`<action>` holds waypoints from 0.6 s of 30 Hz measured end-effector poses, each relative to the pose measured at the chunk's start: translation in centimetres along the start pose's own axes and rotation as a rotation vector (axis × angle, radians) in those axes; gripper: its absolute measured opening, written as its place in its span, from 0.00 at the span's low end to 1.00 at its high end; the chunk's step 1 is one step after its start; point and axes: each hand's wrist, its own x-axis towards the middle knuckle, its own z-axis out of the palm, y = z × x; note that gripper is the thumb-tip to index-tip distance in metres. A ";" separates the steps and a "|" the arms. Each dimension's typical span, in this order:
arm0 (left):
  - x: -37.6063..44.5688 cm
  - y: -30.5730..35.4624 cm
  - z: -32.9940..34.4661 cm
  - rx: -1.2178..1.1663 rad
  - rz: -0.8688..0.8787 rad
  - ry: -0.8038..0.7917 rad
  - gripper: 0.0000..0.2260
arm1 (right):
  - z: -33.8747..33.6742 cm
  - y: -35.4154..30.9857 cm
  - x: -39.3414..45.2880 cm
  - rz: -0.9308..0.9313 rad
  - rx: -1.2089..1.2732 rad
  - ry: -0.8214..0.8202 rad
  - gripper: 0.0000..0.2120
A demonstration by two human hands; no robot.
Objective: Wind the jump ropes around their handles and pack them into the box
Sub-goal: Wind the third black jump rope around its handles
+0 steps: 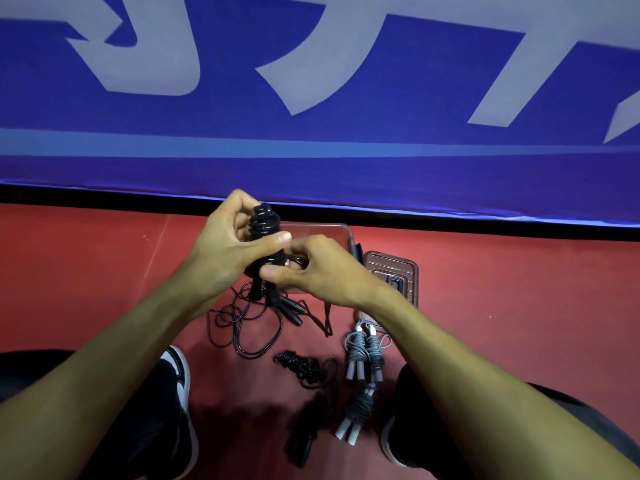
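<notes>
Both hands meet at the centre of the head view, raised above the red floor point(104, 271). Left hand point(228, 244) is curled round a black jump rope point(264, 221) wound in coils about its upright handles, thumb pressed across the front of the bundle. Right hand point(311, 268), at 3 o'clock of the left and touching it, pinches the lower part of the same bundle between thumb and fingertips; the exact strand held cannot be made out. Behind the hands at 12 to 1 o'clock lies a clear box point(332, 233) on the floor, largely hidden, with its lid point(394, 271) just beside it at 3 o'clock. Below the hands at 6 o'clock, a loose black rope point(242, 323) lies unwound in tangled loops with its handles near. Further toward 5 o'clock lie a wound black rope point(301, 365), two wound grey ropes point(363, 351) side by side, a third grey wound rope point(360, 410) and another dark bundle point(304, 434), indistinct in shadow. Shoes show at 7 o'clock point(180, 372) and 5 o'clock point(391, 441). A blue banner point(346, 150) with pale lettering spans the top of the view.
</notes>
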 end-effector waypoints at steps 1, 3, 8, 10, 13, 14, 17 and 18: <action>0.0 -0.1 0.1 0.019 -0.008 0.003 0.17 | 0.2 0.0 0.0 -0.029 -0.035 0.003 0.23; -0.1 -0.2 0.4 0.024 -0.033 -0.014 0.15 | 0.5 0.1 0.1 -0.055 -0.068 -0.004 0.26; -0.1 0.5 0.3 -0.189 -0.129 -0.130 0.18 | -0.1 0.8 0.2 -0.012 0.044 -0.032 0.20; 0.0 0.6 0.1 -0.164 -0.120 -0.143 0.17 | -0.1 0.8 0.1 -0.003 0.067 -0.051 0.18; 0.1 0.2 -0.2 -0.089 -0.080 -0.134 0.15 | 0.1 0.6 -0.1 -0.002 0.024 -0.068 0.17; 0.1 0.0 -0.2 -0.083 -0.070 -0.127 0.15 | 0.0 0.6 -0.1 -0.004 -0.015 -0.058 0.17; 0.1 -0.2 -0.1 -0.079 -0.035 -0.101 0.14 | 0.0 0.6 0.0 0.006 -0.068 -0.018 0.22; 0.1 -0.2 0.0 -0.072 -0.016 -0.078 0.14 | 0.0 0.7 0.1 0.014 -0.058 -0.012 0.24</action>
